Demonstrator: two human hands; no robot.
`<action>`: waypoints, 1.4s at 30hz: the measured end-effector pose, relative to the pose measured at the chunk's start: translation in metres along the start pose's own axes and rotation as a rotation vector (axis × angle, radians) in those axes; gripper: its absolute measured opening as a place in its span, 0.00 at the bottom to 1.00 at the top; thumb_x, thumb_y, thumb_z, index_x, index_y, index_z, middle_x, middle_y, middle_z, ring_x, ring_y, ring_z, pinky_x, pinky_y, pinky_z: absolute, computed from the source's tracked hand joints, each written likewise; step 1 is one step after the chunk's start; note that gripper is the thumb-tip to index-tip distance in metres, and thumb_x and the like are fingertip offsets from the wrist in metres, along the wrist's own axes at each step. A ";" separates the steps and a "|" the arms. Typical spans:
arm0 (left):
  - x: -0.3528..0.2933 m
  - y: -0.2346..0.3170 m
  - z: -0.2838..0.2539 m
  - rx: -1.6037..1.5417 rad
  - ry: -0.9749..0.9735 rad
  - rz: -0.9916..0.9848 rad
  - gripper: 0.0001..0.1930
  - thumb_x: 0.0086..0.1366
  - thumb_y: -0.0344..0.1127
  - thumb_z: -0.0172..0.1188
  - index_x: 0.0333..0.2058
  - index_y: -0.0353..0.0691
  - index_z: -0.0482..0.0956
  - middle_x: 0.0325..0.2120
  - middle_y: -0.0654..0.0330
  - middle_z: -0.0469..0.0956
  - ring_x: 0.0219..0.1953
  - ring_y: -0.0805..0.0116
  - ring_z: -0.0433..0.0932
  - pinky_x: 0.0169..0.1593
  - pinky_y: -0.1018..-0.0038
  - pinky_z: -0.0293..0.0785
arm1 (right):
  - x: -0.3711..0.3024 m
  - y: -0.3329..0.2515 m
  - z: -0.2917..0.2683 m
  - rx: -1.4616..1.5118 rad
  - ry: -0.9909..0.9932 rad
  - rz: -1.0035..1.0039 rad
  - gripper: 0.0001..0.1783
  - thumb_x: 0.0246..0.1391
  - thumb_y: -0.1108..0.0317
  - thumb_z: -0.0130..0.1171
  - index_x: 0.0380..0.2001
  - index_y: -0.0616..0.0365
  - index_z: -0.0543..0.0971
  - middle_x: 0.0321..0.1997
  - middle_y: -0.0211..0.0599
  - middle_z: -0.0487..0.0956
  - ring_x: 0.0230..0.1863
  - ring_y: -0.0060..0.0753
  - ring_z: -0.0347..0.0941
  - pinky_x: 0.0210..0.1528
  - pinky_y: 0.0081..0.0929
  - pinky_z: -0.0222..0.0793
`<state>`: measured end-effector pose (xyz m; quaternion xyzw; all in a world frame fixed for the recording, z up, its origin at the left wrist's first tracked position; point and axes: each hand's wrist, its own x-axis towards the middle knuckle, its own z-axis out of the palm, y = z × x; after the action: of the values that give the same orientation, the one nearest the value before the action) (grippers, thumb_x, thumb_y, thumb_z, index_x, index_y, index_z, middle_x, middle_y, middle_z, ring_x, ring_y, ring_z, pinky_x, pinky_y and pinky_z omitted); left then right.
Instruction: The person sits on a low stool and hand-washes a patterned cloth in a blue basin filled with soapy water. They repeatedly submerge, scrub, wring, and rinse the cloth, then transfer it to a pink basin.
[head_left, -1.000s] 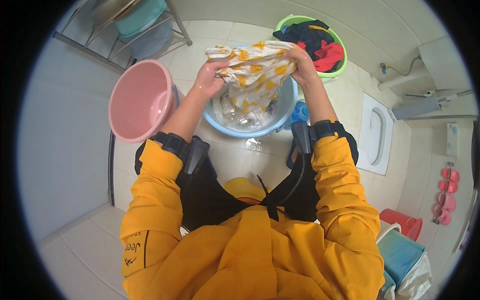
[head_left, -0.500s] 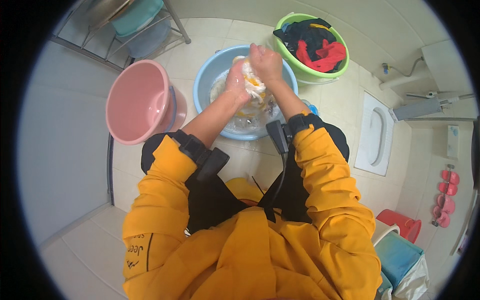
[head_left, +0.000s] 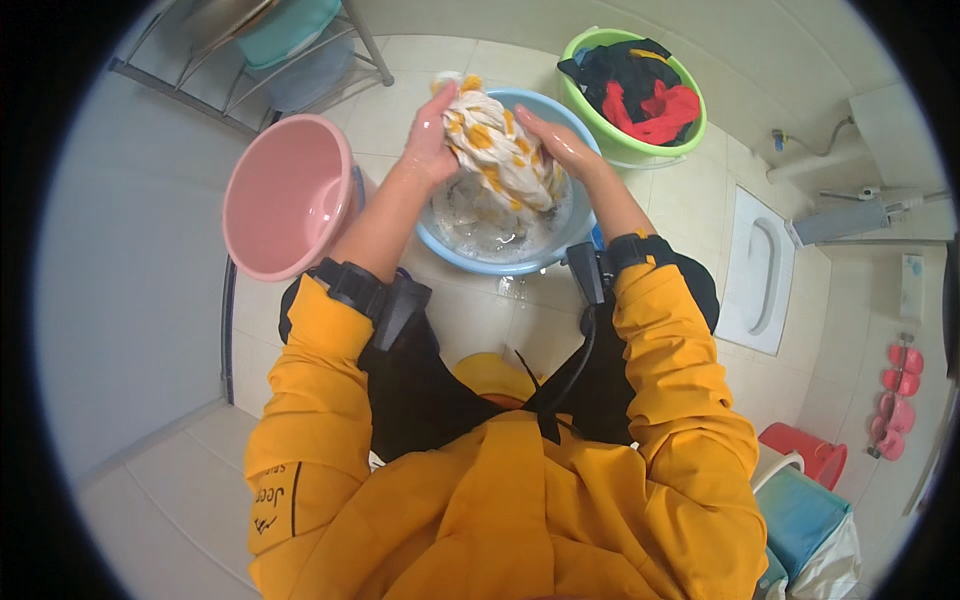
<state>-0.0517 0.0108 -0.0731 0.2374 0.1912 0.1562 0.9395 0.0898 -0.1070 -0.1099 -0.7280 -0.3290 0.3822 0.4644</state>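
A wet white cloth with yellow patches point(head_left: 492, 145) is bunched up above a light blue basin point(head_left: 470, 262). My left hand point(head_left: 432, 140) is closed on its left side, fingers partly hidden behind the fabric. At the right side, my right hand point(head_left: 555, 140) grips the cloth with the thumb along its top edge. What kind of garment or cloth it is cannot be made out. Sudsy water point(head_left: 490, 235) with pale fabric in it shows in the basin below.
Left of the basin stands a pink bucket point(head_left: 240, 200). A green tub point(head_left: 690, 70) holds dark and red clothes point(head_left: 655, 112) at the far right. A metal rack point(head_left: 370, 45) with basins is at the far left, a squat toilet point(head_left: 765, 275) to the right.
The cloth has come up from low in the basin and is spread into a larger bundle. My hands have moved apart, the left one leftward, the right one rightward and slightly nearer.
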 end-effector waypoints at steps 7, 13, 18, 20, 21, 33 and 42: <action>-0.004 -0.011 -0.017 0.383 0.283 0.208 0.21 0.57 0.31 0.52 0.48 0.42 0.58 0.42 0.53 0.64 0.40 0.58 0.70 0.40 0.63 0.72 | -0.007 -0.003 -0.031 0.666 -0.098 -0.214 0.13 0.36 0.69 0.58 0.29 0.63 0.74 0.29 0.36 0.74 0.31 0.28 0.71 0.37 0.22 0.65; 0.017 -0.037 -0.025 -0.004 -0.095 -0.127 0.17 0.61 0.47 0.43 0.38 0.37 0.66 0.35 0.55 0.71 0.37 0.64 0.72 0.40 0.67 0.71 | -0.035 -0.055 0.029 0.107 0.464 -0.373 0.15 0.42 0.71 0.48 0.38 0.58 0.68 0.23 0.39 0.72 0.26 0.30 0.71 0.27 0.24 0.66; 0.018 -0.057 -0.009 -0.135 -0.002 -0.014 0.15 0.60 0.45 0.44 0.37 0.41 0.68 0.35 0.58 0.71 0.37 0.65 0.72 0.39 0.69 0.71 | -0.045 -0.068 0.054 -0.575 0.529 -0.894 0.11 0.43 0.59 0.53 0.17 0.54 0.74 0.19 0.40 0.73 0.21 0.43 0.70 0.21 0.32 0.65; 0.018 -0.065 0.000 -0.048 0.315 0.023 0.13 0.59 0.44 0.43 0.36 0.42 0.68 0.35 0.59 0.71 0.37 0.65 0.72 0.39 0.69 0.71 | -0.032 -0.065 0.041 -0.526 0.605 -0.563 0.10 0.43 0.62 0.51 0.19 0.55 0.75 0.22 0.41 0.74 0.23 0.42 0.71 0.23 0.32 0.65; 0.017 -0.066 0.002 -0.039 0.327 -0.042 0.13 0.59 0.44 0.43 0.37 0.42 0.68 0.35 0.59 0.71 0.37 0.65 0.72 0.39 0.68 0.70 | -0.026 -0.063 0.036 -0.492 0.694 -0.339 0.09 0.44 0.63 0.50 0.20 0.55 0.75 0.24 0.42 0.75 0.24 0.41 0.71 0.23 0.32 0.65; 0.004 -0.022 0.004 -0.042 -0.050 -0.338 0.17 0.58 0.41 0.43 0.38 0.34 0.69 0.39 0.51 0.71 0.41 0.58 0.71 0.46 0.64 0.67 | 0.001 -0.021 -0.002 -0.483 0.652 -0.225 0.24 0.51 0.51 0.38 0.19 0.58 0.75 0.24 0.51 0.74 0.29 0.53 0.69 0.32 0.41 0.65; -0.006 0.005 -0.012 0.202 -0.030 -0.335 0.27 0.57 0.52 0.44 0.44 0.32 0.66 0.43 0.50 0.70 0.45 0.57 0.69 0.50 0.65 0.64 | -0.021 -0.049 -0.015 0.303 0.088 0.188 0.26 0.47 0.49 0.49 0.31 0.67 0.74 0.32 0.44 0.76 0.35 0.35 0.72 0.39 0.27 0.66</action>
<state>-0.0634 0.0172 -0.0790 0.2976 0.2288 -0.0260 0.9265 0.0864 -0.1134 -0.0553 -0.6934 -0.1774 0.4370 0.5448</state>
